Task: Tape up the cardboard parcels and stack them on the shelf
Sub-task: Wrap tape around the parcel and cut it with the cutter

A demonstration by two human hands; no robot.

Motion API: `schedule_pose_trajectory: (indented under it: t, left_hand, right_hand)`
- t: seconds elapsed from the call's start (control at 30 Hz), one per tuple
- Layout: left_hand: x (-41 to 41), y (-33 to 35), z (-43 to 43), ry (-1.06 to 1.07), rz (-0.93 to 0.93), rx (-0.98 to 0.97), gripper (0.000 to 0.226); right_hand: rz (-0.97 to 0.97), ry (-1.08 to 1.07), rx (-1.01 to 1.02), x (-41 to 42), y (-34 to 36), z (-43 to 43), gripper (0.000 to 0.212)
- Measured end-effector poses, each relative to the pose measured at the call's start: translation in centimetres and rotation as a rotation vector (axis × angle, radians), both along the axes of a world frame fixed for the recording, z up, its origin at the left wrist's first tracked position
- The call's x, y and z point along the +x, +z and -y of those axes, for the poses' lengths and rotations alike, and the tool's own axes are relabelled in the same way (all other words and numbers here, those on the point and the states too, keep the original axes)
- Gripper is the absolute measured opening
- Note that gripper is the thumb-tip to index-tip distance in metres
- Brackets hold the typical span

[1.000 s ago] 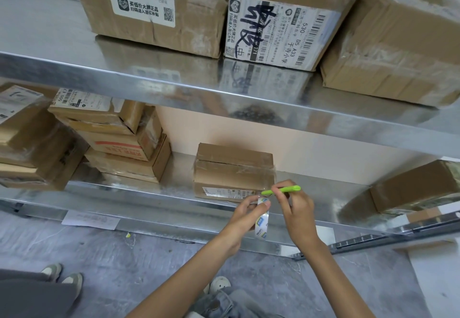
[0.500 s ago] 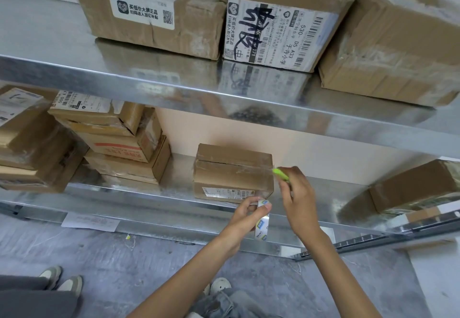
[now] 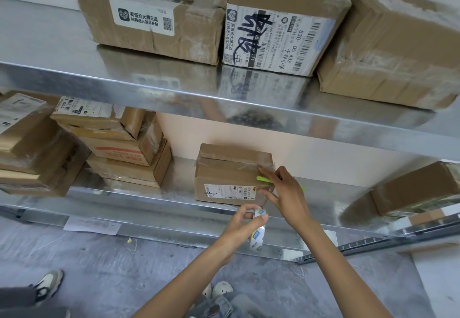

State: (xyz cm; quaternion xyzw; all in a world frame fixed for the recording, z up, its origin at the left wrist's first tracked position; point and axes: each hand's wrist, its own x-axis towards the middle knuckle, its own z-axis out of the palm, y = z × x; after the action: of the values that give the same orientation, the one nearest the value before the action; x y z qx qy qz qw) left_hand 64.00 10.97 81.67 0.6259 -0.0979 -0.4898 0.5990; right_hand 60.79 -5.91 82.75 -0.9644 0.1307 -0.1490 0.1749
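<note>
Overhead, the upper metal shelf [image 3: 149,86] carries three taped cardboard parcels side by side: the large plain parcel [image 3: 393,51] at the right, the labelled parcel with marker writing [image 3: 281,19] in the middle, and the flat parcel with a white sticker [image 3: 149,19] at the left. Below it, on the lower metal shelf [image 3: 323,193], a stack of parcels [image 3: 119,148] stands at the left and a tilted parcel [image 3: 418,188] lies at the far right.

Between them, apart from both, sits the small parcel [image 3: 224,176], upright near the shelf's front edge, with clear tape across its top.

Both forearms reach up from the bottom of the view. The right hand [image 3: 286,193] is stretched out against the small parcel's right end, its forefinger laid along the top taped edge and its thumb low on the front corner, while it keeps a slim green tool [image 3: 263,179] tucked in its fingers. The left hand [image 3: 239,225] is lower, just in front of the shelf edge, its fingers and thumb curled round a tape roll [image 3: 257,236] that hangs down from its grasp.
</note>
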Motion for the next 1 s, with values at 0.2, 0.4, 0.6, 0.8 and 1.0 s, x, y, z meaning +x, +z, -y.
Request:
schedule_pose_trajectory:
  t: [0.2, 0.4, 0.6, 0.8, 1.0]
  left_hand:
    - [0.5, 0.5, -0.6, -0.007, 0.032, -0.014, 0.031]
    - [0.5, 0.6, -0.4, -0.029, 0.041, 0.004, 0.027]
    - [0.4, 0.5, -0.2, -0.039, 0.038, -0.007, 0.025]
    - [0.3, 0.2, -0.5, 0.002, 0.022, -0.002, 0.043]
    - [0.3, 0.3, -1.7, -0.029, 0.057, -0.065, 0.056]
  right_hand:
    - [-0.008, 0.012, 0.295, -0.9, 0.4, 0.2, 0.044]
    - [0.120, -0.267, 0.406, -1.8, 1.1, 1.2, 0.037]
    - [0.121, -0.428, 0.450, -2.4, -1.4, 3.6, 0.035]
    - [-0.263, -0.324, 0.318, -0.3, -7.5, 5.9, 0.057]
    - [-0.292, -0.419, 0.417, 1.0, -8.7, 5.3, 0.052]
